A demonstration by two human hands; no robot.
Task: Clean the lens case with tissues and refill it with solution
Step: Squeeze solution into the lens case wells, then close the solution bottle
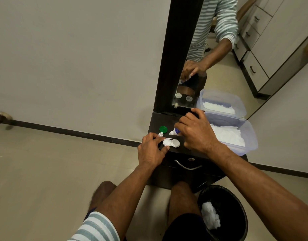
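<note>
While tissues (pixel 226 136) fill the tub (pixel 250 134), lens case (pixel 171 142) lies open.

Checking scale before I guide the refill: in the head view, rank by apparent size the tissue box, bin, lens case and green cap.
1. bin, though nearest the camera
2. tissue box
3. lens case
4. green cap

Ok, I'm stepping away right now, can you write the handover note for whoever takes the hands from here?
Left hand: fingers steady the white two-well plastic lens case on the dark cabinet top.
Right hand: grips the small white solution bottle with blue label, nozzle tilted down toward the case.
Nearby: round green cap and small white bottle cap behind the case; clear plastic tub of white tissues on the right.
Done: a crumpled used tissue lies in the black bin.
Left: fill both wells, then cap everything.
</note>
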